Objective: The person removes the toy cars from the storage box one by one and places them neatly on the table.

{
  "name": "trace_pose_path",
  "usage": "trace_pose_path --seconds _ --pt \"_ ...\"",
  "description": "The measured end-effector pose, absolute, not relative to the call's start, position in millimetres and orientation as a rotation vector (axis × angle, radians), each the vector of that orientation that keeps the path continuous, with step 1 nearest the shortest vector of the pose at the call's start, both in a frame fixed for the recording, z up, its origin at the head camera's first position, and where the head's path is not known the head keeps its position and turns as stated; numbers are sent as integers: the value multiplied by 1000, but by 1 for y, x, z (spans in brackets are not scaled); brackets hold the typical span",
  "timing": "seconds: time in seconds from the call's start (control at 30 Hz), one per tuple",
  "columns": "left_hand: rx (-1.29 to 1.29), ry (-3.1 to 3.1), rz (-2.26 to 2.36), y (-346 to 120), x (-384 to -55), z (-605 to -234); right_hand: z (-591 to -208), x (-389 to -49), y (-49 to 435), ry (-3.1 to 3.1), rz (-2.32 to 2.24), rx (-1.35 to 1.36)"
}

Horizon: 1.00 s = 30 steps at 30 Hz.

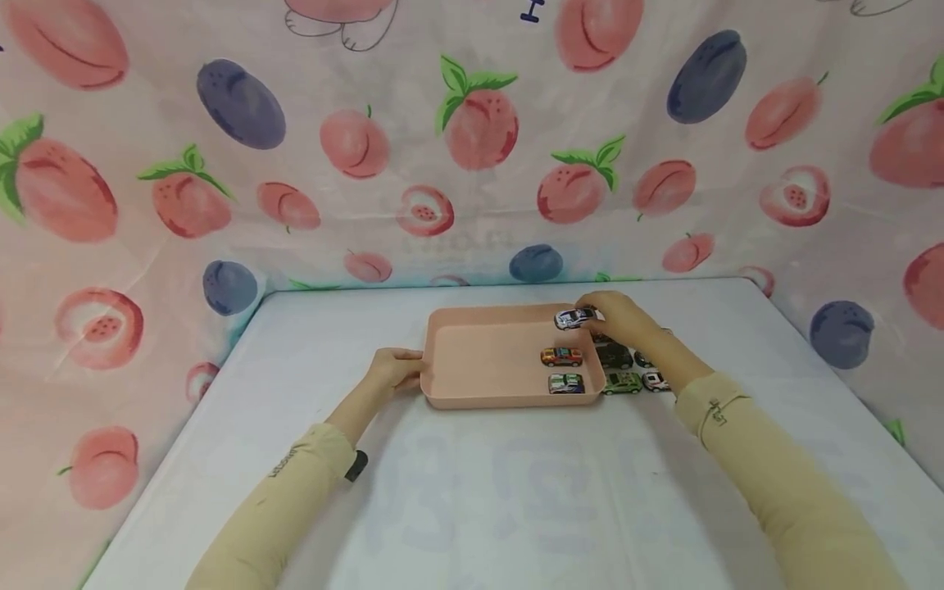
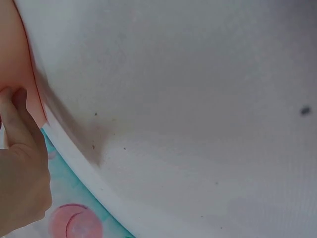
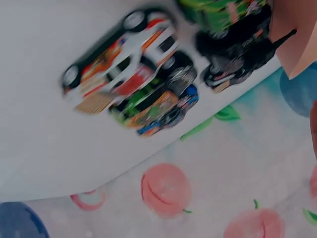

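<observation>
My left hand (image 1: 389, 370) pinches the left rim of a shallow peach-coloured tray (image 1: 479, 360); in the left wrist view its thumb and finger meet at the tray's wall (image 2: 14, 54). Above the tray's back right corner, my right hand (image 1: 623, 318) holds a silver-white toy car (image 1: 574, 318) between thumb and fingers. Two toy cars sit inside the tray on the right: a red-and-yellow one (image 1: 561, 356) and, nearer me, a white one with green (image 1: 565, 383). Only a sliver of the right hand shows at the edge of the right wrist view.
Right of the tray stand several toy vehicles, among them a green car (image 1: 623, 383), a white one (image 1: 654, 381) and a dark one (image 1: 614, 355); my right forearm partly covers this group. A white-and-orange car (image 3: 131, 64) is close in the right wrist view. Fruit-print cloth (image 1: 472, 213) hangs behind the white table (image 1: 501, 492).
</observation>
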<state>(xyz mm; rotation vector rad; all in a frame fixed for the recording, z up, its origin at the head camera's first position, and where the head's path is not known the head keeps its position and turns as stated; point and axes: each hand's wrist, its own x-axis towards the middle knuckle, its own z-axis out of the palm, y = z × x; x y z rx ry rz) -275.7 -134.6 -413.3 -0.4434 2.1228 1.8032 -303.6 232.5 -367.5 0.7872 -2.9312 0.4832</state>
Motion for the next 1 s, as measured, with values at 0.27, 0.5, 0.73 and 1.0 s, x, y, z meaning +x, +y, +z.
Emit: trace_pose_path --seconds 0.27,0.5,0.73,1.0 --pt "-438 2131 1797 -138 -277 -411 -364 -294 255 -2922 510 746" --pt "-425 2143 1797 -135 -278 -413 -362 -280 276 -2948 472 723" --pt "-416 2125 1822 -134 -277 -417 -359 -267 297 -2954 458 715" --pt "-405 2098 1845 -135 -277 -418 -362 -264 330 -2927 455 653"
